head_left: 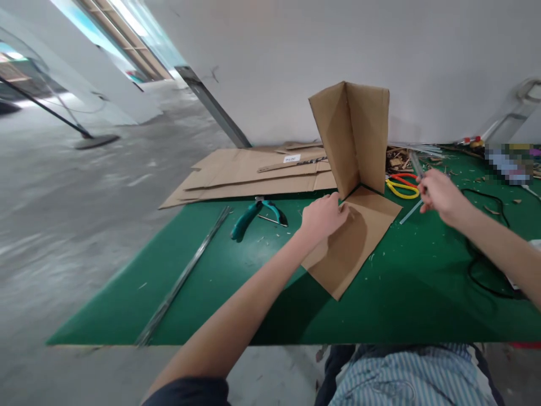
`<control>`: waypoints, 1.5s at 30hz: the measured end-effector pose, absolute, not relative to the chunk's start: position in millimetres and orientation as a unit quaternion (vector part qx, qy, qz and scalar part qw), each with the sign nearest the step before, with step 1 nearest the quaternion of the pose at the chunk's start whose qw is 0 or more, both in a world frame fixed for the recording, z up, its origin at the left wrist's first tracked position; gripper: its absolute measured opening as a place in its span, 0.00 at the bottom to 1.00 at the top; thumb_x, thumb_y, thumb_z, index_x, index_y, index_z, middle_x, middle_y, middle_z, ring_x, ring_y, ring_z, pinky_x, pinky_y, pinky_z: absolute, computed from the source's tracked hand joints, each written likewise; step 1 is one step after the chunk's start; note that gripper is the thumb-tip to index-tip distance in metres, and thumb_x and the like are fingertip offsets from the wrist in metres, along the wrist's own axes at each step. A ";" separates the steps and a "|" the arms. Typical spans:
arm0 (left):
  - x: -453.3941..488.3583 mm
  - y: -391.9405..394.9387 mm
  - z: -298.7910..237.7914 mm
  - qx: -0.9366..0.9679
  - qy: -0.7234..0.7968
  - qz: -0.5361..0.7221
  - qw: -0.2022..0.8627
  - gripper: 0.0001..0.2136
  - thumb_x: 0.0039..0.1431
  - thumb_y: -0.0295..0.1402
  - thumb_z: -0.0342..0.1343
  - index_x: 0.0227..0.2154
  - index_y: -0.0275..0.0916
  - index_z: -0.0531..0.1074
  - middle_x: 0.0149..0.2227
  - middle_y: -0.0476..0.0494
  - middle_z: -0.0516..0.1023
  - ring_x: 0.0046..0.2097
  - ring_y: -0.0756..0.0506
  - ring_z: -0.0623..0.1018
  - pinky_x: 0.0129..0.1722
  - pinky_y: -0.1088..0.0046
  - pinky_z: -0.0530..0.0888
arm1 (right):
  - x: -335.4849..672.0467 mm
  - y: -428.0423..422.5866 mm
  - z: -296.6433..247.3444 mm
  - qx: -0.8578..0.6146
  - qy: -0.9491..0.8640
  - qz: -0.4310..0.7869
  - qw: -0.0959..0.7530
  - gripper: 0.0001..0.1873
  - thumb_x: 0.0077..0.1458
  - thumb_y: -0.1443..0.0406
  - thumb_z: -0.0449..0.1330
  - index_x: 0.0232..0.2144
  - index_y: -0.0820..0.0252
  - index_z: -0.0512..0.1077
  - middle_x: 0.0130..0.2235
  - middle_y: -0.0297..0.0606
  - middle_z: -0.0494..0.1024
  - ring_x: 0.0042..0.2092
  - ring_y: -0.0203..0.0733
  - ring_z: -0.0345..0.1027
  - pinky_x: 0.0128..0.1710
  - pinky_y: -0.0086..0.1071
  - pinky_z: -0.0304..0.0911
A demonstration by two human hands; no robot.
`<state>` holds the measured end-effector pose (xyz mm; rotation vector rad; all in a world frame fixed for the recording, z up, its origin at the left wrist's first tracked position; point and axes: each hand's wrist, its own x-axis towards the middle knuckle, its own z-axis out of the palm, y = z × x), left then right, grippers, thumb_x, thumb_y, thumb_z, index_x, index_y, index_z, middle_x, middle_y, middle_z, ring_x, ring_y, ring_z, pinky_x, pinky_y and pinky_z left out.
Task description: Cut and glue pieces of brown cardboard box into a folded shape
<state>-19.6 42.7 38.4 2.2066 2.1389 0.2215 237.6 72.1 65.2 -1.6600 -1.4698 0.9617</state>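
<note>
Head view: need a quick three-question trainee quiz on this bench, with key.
1. True or false: the left hand rests on the folded cardboard.
2. Which tool lies on the green mat to the left of the cardboard? A) claw hammer B) teal-handled pliers C) tape measure
3. Which hand is nearer the yellow-and-red-handled scissors: the left hand or the right hand?

Key: 1 true; 2 B; 3 right hand.
</note>
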 end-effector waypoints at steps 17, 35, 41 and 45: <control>-4.8 48.0 45.6 0.556 0.652 0.277 0.435 0.11 0.51 0.41 0.52 0.27 0.37 0.71 0.27 0.47 0.73 0.28 0.50 0.70 0.27 0.74 0.63 | 222.4 58.1 -13.5 -0.601 -0.465 0.482 0.437 0.11 0.49 0.61 0.58 0.36 0.56 0.66 0.37 0.35 0.67 0.32 0.34 0.65 0.25 0.34 0.74; -7.5 41.7 87.1 0.617 0.403 0.614 0.283 0.14 0.56 0.46 0.55 0.31 0.40 0.68 0.29 0.48 0.70 0.31 0.50 0.71 0.32 0.73 0.69 | 230.4 43.0 50.4 -0.397 -0.606 0.374 0.579 0.19 0.51 0.53 0.61 0.43 0.55 0.70 0.38 0.35 0.75 0.32 0.34 0.66 0.33 0.31 0.64; -11.3 60.8 133.4 0.640 0.336 0.588 0.362 0.23 0.50 0.52 0.58 0.45 0.44 0.70 0.42 0.42 0.77 0.47 0.41 0.77 0.41 0.66 0.75 | 224.9 50.8 57.7 -0.455 -0.670 0.299 0.505 0.17 0.55 0.54 0.57 0.42 0.58 0.71 0.41 0.39 0.76 0.41 0.42 0.68 0.43 0.38 0.64; -1.3 69.9 144.3 0.613 0.347 0.630 0.328 0.16 0.51 0.45 0.61 0.40 0.45 0.72 0.39 0.45 0.77 0.45 0.42 0.78 0.41 0.65 0.76 | 231.5 54.7 76.2 -0.480 -0.660 0.248 0.521 0.21 0.59 0.53 0.52 0.49 0.58 0.67 0.37 0.38 0.74 0.38 0.40 0.68 0.39 0.36 0.64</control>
